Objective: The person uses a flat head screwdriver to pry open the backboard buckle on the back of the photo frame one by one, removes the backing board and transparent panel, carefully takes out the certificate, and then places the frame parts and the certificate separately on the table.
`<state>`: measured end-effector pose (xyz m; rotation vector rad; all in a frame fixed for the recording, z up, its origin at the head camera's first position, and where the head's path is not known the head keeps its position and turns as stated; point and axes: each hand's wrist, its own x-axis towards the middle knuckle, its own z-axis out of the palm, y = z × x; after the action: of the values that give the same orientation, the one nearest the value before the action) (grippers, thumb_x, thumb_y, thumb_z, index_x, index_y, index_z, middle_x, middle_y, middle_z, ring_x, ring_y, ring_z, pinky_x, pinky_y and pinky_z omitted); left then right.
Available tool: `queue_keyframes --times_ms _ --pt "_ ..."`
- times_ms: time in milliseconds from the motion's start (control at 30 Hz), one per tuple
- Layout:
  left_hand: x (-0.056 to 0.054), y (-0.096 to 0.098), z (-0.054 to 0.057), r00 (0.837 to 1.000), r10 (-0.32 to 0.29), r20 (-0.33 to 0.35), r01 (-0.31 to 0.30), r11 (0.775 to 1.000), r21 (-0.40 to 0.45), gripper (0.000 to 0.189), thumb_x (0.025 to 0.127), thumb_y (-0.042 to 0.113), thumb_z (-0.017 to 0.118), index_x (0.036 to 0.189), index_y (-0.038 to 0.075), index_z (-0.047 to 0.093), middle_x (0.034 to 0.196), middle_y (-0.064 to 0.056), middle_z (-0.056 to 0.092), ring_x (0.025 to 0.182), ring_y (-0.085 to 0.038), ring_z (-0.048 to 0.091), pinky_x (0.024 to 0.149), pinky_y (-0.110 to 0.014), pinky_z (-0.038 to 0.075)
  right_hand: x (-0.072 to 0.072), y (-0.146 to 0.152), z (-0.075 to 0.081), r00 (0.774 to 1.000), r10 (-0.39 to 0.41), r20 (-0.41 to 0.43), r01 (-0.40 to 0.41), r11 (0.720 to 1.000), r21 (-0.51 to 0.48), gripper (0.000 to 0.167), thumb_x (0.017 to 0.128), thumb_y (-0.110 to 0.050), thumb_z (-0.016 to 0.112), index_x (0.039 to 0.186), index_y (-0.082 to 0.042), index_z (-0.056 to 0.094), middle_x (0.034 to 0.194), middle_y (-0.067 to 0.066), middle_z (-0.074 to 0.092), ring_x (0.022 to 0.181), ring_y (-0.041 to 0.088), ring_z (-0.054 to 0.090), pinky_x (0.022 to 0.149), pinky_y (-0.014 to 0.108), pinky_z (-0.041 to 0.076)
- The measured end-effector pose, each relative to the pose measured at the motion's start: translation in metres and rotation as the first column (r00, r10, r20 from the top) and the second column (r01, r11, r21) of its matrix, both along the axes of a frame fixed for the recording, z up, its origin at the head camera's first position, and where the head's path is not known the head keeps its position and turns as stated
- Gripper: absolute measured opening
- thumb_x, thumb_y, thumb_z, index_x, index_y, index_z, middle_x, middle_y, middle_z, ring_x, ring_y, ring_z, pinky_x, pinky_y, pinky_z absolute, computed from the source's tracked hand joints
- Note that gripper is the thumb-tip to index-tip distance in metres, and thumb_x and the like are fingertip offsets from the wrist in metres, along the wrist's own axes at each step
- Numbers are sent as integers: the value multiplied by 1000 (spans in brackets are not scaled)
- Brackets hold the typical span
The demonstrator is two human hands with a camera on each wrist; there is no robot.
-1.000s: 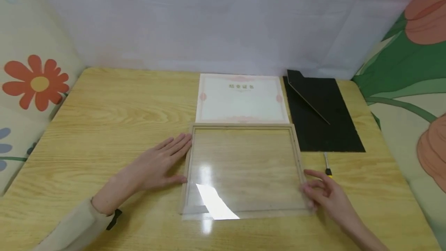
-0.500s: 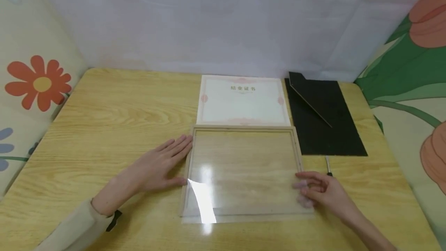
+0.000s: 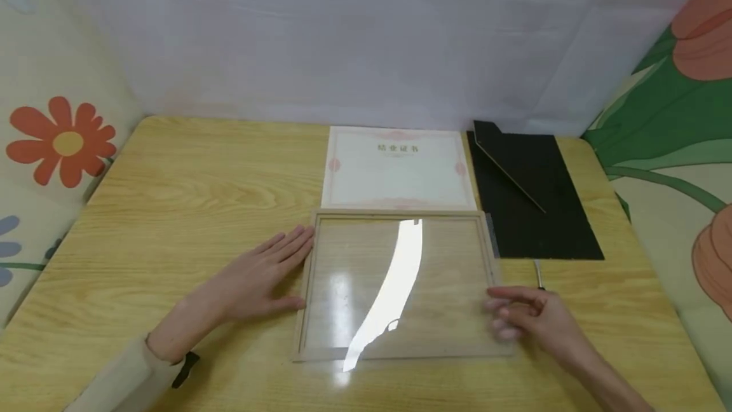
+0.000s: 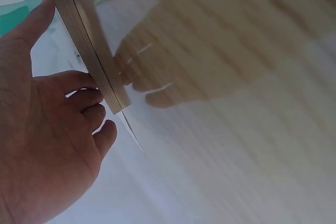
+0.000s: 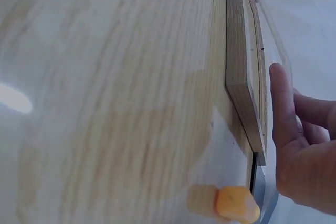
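Note:
A light wooden picture frame lies flat on the table in the head view. Over it is a clear sheet with a bright glare streak; the sheet's right edge sticks out past the frame, and its near edge overhangs the front. My right hand pinches the sheet near its front right corner, some fingers showing through it from below. My left hand rests with straight fingers against the frame's left side. The left wrist view has that hand touching the wooden side.
A printed certificate lies behind the frame. Right of it is a black backing board with a raised stand leg. A screwdriver lies near my right hand, its yellow-orange handle showing in the right wrist view.
The glare streak on the sheet has swung right and lengthened as the sheet tilted and shifted. Its right edge now overlaps the black board. My left hand has stayed by the frame.

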<state>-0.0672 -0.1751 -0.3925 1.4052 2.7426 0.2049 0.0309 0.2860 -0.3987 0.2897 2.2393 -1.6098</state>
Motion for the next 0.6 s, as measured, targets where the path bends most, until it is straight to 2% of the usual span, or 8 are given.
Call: queue_keyframes --times_ms 100,200,267,333,500,600 --pt "0 -1 -1 1000 -1 5 1 1000 7 92 90 56 59 147 -10 27 156 -23 20 143 -37 19 117 -42 15 -2 0 2 1000 -18 17 18 999 38 37 90 -9 67 126 -2 62 115 12 68 93 20 69 77 27 56" --pt "1 -1 -1 1000 4 10 -4 1000 6 93 90 56 58 147 -9 26 156 -23 19 143 -37 18 117 -42 15 -3 1 1 1000 11 6 -12 997 75 38 88 -10 70 124 -1 63 120 15 65 88 19 69 70 27 57" --pt "1 -1 -1 1000 5 12 -6 1000 5 93 89 56 59 147 -9 27 156 -23 19 143 -37 19 117 -43 17 -3 2 0 999 35 -8 -34 997 67 41 88 -10 70 126 1 61 126 18 61 88 18 69 69 26 57" --pt "1 0 -1 1000 10 19 -10 1000 1 93 89 57 59 147 -9 26 156 -22 19 143 -37 18 116 -45 18 -3 4 -1 999 45 -20 -44 998 35 49 87 -9 71 133 1 55 124 21 62 87 18 69 68 27 57" --pt "0 1 -1 999 25 39 -25 1000 -10 95 89 58 58 148 -8 25 157 -22 17 143 -36 17 115 -47 19 -2 9 -4 999 49 -18 -51 982 -181 75 89 -2 67 152 -5 26 118 22 64 88 28 70 74 38 58" --pt "0 1 -1 999 25 42 -25 1000 -3 95 88 58 59 148 -8 25 156 -22 17 143 -36 17 115 -47 19 -2 11 -6 999 48 19 -41 964 -264 75 91 -2 65 152 -2 21 119 19 65 91 31 69 76 43 57"
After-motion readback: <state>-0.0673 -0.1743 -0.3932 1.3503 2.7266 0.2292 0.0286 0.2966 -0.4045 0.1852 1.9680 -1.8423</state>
